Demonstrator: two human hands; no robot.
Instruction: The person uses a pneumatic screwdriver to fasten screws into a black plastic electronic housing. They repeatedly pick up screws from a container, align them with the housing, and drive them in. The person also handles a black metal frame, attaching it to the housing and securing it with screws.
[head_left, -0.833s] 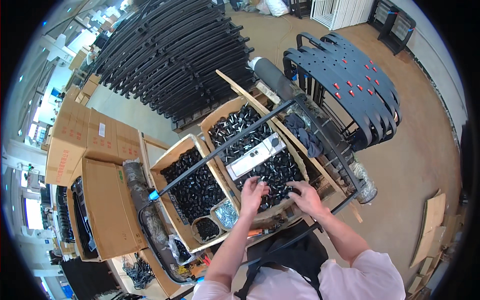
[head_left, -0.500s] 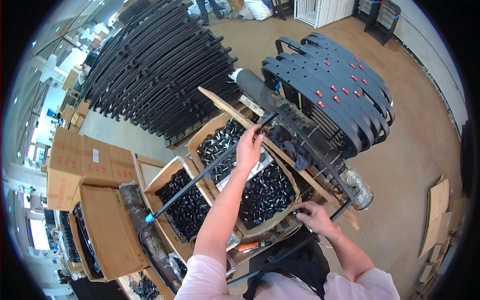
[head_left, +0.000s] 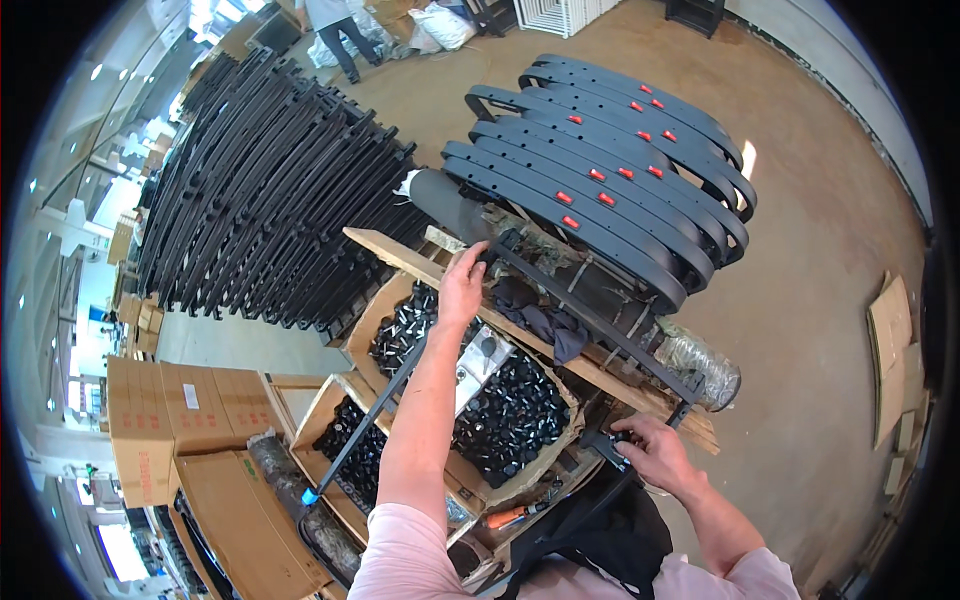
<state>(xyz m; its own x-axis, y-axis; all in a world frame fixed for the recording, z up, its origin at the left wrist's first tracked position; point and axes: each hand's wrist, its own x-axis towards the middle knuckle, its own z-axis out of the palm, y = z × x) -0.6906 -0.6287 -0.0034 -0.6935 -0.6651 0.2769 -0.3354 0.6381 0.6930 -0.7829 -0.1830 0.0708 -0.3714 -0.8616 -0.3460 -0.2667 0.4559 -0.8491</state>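
Observation:
A dark metal frame [head_left: 600,315] with a blue-tipped end lies tilted across the parts boxes. At its far corner my left hand [head_left: 461,290] is closed round the bar. My right hand [head_left: 657,455] pinches at a small dark piece near the frame's near-right corner; the fingertips partly hide it and I cannot make out its kind. Beneath my left forearm are black knob-headed parts [head_left: 515,415] in an open carton, with a clear-and-white packet [head_left: 484,368] on top. More black parts [head_left: 352,445] fill the box to the left.
Curved grey frames [head_left: 610,170] with red pieces are stacked beyond the bench. Black frames [head_left: 270,200] stand in a large stack at far left. Brown cartons [head_left: 180,425] sit at left. An orange-handled tool [head_left: 512,516] lies near my body. A person [head_left: 335,30] stands in the background.
My view has shifted right. My right hand has moved from beside the carton's edge to the frame's near-right corner. My left hand stays on the frame's far corner.

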